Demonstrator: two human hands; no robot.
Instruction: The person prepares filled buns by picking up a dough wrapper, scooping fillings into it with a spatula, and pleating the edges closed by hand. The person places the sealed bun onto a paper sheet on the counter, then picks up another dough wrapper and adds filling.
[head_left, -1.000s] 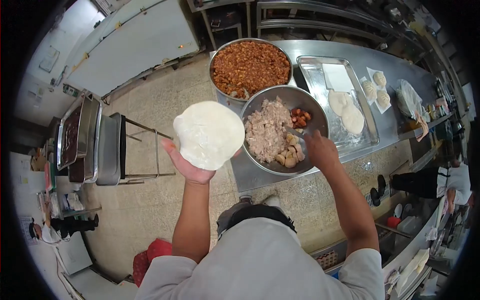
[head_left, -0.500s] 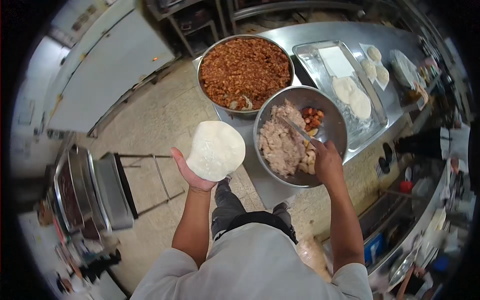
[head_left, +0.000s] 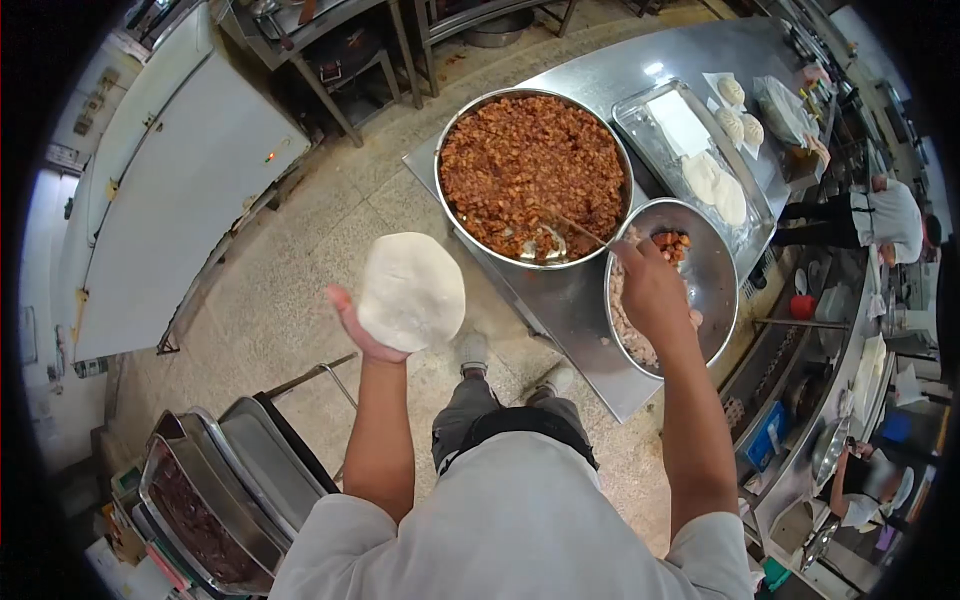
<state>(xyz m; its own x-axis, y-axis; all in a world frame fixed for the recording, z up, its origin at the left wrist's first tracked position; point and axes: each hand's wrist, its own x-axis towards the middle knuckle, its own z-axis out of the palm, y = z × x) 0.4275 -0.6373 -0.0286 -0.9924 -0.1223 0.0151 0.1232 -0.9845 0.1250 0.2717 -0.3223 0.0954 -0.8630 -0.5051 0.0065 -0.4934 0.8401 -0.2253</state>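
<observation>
The left hand [head_left: 375, 338], open, supported a bare dough round [head_left: 412, 290]; the right hand [head_left: 655, 292] was closed around a thin tool [head_left: 582, 229] in reddish mixture [head_left: 530, 150]; three buns [head_left: 729, 125] were already shaped.

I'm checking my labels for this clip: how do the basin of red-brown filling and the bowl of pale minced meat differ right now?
The basin of red-brown filling is covered nearly edge to edge, while the bowl of pale minced meat shows much bare metal. The basin's mixture looks uniform; the bowl's meat has separate reddish chunks beside it. The basin looks wider than the bowl. Both are round, metal and on the steel table.
</observation>
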